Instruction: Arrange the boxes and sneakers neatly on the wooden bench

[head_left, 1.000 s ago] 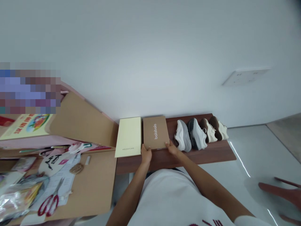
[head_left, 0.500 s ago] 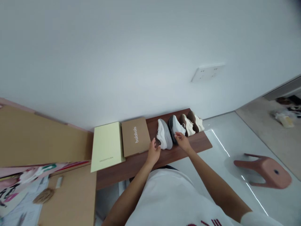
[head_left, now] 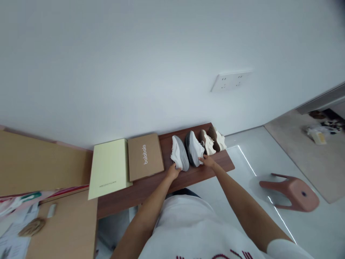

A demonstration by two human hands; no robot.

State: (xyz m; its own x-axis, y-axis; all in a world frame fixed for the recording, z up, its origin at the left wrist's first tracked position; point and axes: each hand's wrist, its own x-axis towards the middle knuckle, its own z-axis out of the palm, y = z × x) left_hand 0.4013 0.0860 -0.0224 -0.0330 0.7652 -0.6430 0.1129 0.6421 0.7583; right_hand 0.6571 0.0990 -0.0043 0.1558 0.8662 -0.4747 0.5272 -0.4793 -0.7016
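Two white-and-grey sneakers lie on their sides on a narrow dark wooden shelf. My left hand grips the near end of the left sneaker, fingers closed on it. The near end of the right sneaker, which has a darker sole, is held by my right hand. To their right lie two cream shoes with brown soles, a cream shoe and an outer cream shoe. Left of the sneakers sits a brown shoebox marked "balabala".
A pale yellow box stands left of the brown one. Cardboard fills the lower left. A pink stool is on the floor at right. A socket plate is on the wall above the shoes.
Both hands have closed on the near ends of the two sneakers; before, their fingers were parted beside them. The whole view has shifted slightly, with the scene sliding left.
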